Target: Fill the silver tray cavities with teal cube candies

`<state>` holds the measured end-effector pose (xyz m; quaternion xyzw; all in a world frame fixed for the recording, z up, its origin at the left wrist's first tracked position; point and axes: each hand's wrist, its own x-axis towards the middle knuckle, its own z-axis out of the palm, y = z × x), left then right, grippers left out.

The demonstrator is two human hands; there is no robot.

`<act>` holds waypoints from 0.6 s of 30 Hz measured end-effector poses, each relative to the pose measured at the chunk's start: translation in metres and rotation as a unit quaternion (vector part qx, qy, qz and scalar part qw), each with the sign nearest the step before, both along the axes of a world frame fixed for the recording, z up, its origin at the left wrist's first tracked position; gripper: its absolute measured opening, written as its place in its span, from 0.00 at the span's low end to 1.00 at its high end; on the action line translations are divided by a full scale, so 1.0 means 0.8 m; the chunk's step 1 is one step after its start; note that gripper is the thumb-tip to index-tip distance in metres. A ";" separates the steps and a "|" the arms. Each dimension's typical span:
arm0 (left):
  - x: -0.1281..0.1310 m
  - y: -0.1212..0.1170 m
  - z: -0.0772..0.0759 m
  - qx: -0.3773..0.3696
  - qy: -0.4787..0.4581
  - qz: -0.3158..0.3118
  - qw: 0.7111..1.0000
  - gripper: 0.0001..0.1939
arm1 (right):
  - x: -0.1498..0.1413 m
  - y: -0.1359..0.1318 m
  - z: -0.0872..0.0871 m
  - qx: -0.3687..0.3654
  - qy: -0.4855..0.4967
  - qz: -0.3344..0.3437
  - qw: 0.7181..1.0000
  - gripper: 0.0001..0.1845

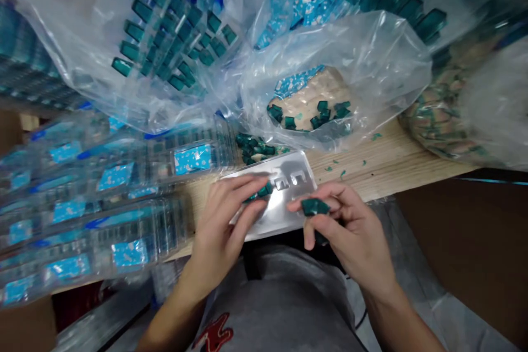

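Stacked plastic trays beside clear bags

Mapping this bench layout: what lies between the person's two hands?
The head view shows a slotted metal plate between the left hand and the right hand, which pinch a small teal piece and a larger teal piece.

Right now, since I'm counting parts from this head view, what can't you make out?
- The teal piece in the right hand: fingers hide part of it.
- The teal pieces in the left hand: fingers hide their number.
- The metal plate: both hands cover part of it.
- The clear blister trays: blurred, cut off by the left edge.
- The plastic bags: film blurs the contents; the top edge cuts them off.
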<state>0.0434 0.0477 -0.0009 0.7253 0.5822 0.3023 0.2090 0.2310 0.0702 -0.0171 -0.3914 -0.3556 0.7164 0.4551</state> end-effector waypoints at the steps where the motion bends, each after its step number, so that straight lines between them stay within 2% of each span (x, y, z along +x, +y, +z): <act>1: 0.003 -0.002 0.005 -0.007 -0.045 -0.005 0.999 0.17 | -0.002 -0.001 0.001 0.009 -0.016 -0.002 1.000 0.06; 3: 0.011 -0.006 0.015 -0.017 -0.103 -0.046 0.993 0.17 | -0.005 -0.003 0.003 0.030 -0.052 -0.004 0.998 0.06; 5: 0.018 -0.006 0.020 -0.017 -0.111 -0.089 0.990 0.16 | -0.005 -0.004 0.006 0.047 -0.071 -0.005 0.996 0.07; 10: 0.020 -0.002 0.013 -0.031 -0.127 -0.052 0.990 0.14 | 0.000 -0.007 0.009 0.102 -0.124 0.005 0.987 0.19; 12: 0.018 -0.003 0.009 -0.017 -0.096 -0.060 0.993 0.17 | -0.001 -0.008 0.008 0.107 -0.150 -0.006 0.983 0.18; 15: 0.011 -0.009 0.009 0.029 0.012 -0.092 0.995 0.20 | -0.005 -0.009 0.007 0.087 -0.176 -0.018 0.980 0.13; 18: 0.002 -0.017 0.017 -0.015 0.026 -0.133 0.991 0.20 | -0.005 -0.011 0.006 0.055 -0.163 0.016 0.985 0.09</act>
